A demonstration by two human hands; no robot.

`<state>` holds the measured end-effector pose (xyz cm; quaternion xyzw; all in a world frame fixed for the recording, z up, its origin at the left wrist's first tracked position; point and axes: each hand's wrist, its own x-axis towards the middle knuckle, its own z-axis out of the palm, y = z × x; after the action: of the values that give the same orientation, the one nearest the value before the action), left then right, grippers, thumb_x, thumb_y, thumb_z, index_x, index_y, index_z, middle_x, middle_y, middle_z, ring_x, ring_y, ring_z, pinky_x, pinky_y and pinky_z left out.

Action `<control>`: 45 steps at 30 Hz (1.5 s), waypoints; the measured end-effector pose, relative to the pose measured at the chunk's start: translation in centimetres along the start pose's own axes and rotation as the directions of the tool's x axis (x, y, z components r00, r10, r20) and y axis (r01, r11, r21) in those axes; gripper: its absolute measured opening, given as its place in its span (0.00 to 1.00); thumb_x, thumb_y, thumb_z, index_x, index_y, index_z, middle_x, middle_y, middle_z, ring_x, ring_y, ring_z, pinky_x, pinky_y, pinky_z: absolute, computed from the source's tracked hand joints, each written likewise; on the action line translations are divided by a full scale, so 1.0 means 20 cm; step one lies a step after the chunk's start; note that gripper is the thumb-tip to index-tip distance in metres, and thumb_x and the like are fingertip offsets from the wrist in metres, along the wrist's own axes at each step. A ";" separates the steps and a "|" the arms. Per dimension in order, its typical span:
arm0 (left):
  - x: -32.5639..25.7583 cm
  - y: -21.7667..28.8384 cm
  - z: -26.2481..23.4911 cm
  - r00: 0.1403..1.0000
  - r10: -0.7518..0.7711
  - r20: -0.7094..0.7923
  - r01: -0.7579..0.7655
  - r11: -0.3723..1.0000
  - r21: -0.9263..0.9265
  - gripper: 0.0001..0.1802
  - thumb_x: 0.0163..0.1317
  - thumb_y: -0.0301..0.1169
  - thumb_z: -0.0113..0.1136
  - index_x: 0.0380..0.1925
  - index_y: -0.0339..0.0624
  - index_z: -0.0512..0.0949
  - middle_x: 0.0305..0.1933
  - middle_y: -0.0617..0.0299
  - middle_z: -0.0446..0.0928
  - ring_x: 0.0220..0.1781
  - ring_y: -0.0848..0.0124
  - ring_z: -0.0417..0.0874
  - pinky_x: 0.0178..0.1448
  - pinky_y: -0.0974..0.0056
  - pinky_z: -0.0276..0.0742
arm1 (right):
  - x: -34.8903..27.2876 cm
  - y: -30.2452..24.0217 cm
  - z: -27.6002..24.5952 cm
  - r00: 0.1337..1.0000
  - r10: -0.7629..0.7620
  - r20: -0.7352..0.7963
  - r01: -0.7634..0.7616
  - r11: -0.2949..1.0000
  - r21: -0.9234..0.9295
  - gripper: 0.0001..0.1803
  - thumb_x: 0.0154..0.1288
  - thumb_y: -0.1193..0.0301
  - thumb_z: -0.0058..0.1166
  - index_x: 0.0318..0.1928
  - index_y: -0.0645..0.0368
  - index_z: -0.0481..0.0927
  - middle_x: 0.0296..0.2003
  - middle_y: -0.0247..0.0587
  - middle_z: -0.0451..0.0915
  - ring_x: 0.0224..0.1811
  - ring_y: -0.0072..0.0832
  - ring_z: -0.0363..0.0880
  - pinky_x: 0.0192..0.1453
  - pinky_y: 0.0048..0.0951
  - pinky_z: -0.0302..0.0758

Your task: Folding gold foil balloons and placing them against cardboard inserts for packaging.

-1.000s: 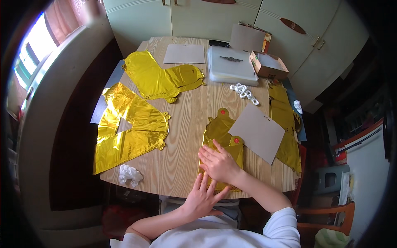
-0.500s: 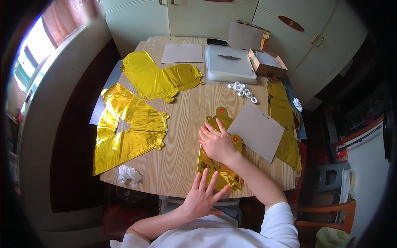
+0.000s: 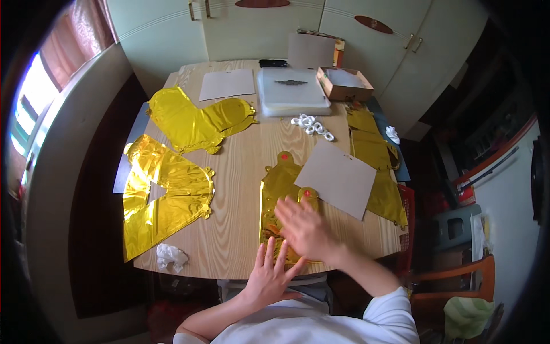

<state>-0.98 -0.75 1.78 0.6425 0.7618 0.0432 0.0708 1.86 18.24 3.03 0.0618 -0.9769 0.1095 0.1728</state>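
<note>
A folded gold foil balloon [image 3: 275,192] lies flat at the front of the table, with red round marks on its rounded tabs. My left hand [image 3: 271,272] rests at its near end, fingers spread, thumb out to the right. Flat over the foil's lower right part is my right hand [image 3: 308,230], slightly blurred, its fingers stretched out toward the far left. Neither hand grips anything. A grey card [image 3: 337,179] lies beside the folded foil, just right of the nearer tab. The foil beneath my palms is hidden.
More flat gold foil balloons lie at the left [image 3: 166,198], far left [image 3: 197,123] and right edge [image 3: 375,166]. White rings [image 3: 312,125], a stack of clear sheets [image 3: 293,94], an open box [image 3: 345,86] and another card [image 3: 227,84] stand farther back. Crumpled tissue [image 3: 171,257] sits front left.
My right hand has slid nearer to me along the foil, uncovering its far part. My left hand stays at the near end. The view has shifted slightly.
</note>
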 end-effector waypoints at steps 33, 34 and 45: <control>-0.16 -0.12 -0.02 0.993 -0.086 -0.077 0.085 0.996 -0.015 0.60 0.48 0.71 0.57 0.66 0.29 0.62 0.70 0.33 0.58 0.74 0.42 0.58 0.75 0.43 0.51 | -0.24 -0.12 0.10 0.960 0.261 0.097 -0.243 0.956 -0.162 0.41 0.68 0.43 0.45 0.70 0.60 0.62 0.70 0.59 0.57 0.73 0.61 0.50 0.73 0.58 0.52; -0.16 -0.12 -0.02 0.993 -0.086 -0.079 0.085 0.996 -0.012 0.60 0.48 0.71 0.57 0.66 0.29 0.62 0.70 0.33 0.58 0.74 0.42 0.57 0.75 0.43 0.51 | -0.24 -0.13 0.09 0.957 0.276 0.092 -0.259 0.952 -0.161 0.41 0.67 0.43 0.45 0.70 0.60 0.62 0.70 0.59 0.57 0.73 0.61 0.50 0.73 0.59 0.51; -0.16 -0.12 0.00 0.990 -0.070 -0.120 0.073 0.997 0.015 0.56 0.52 0.70 0.54 0.65 0.30 0.64 0.69 0.33 0.60 0.74 0.42 0.58 0.75 0.43 0.51 | -0.14 0.88 -0.22 0.765 0.633 0.118 -0.602 0.768 -0.217 0.53 0.47 0.43 0.68 0.70 0.53 0.61 0.70 0.50 0.58 0.73 0.47 0.54 0.74 0.57 0.52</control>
<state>-2.83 -4.38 1.59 0.6116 0.7876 0.0716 0.0204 3.10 36.55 2.79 -0.2688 -0.9596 0.0725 0.0403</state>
